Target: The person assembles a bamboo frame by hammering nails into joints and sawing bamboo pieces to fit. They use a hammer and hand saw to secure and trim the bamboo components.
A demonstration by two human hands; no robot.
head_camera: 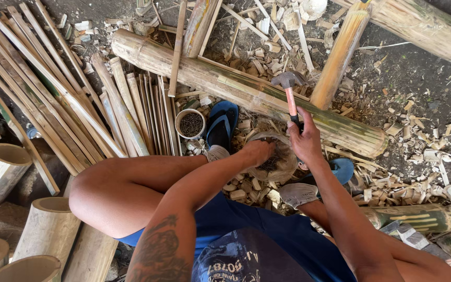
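Gripping the red handle of a hammer point(288, 90), the right hand point(305, 140) sat just right of centre in the head view, fingers wrapped round the lower end of the handle. The hammer's long axis ran nearly straight up the frame from that hand, its dark steel head at the top, lying over the large green-and-tan bamboo pole point(246, 94) that crossed from upper left toward the right.

The left hand point(259, 151) was just to the left of the right one and a little lower — its fingers dipped into a shallow round container point(280, 164) on the ground; whether they pinched anything I could not tell, as the fingertips were hidden inside. The container touched both hands' neighbourhood — directly under the left, just beside the right — so the left hand was the nearer.

Left of centre stood a small round tin of dark nails point(191, 123), beside a blue sandal point(221, 125). Split bamboo slats point(69, 99) fanned across the upper left, cut bamboo tubes point(6, 167) stood at lower left, and wood chips point(413, 156) littered the right side.
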